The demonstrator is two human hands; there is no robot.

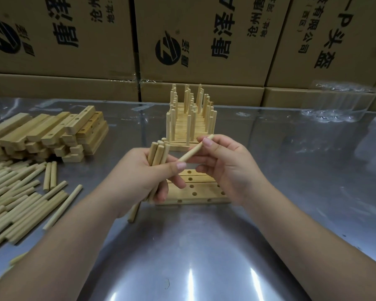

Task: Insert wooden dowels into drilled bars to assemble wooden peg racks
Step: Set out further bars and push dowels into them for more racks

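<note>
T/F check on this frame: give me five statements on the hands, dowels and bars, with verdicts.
1. The left hand grips a bundle of dowels. True.
2. The right hand holds nothing. False: it pinches a single dowel between thumb and fingers.
3. The drilled bars below the hands already have dowels in them. False: every hole in view is empty.
4. Finished racks with upright dowels stand beyond the hands. True.
5. The stack of bars lies on the right side of the table. False: it lies on the left, behind the loose dowels.
</note>
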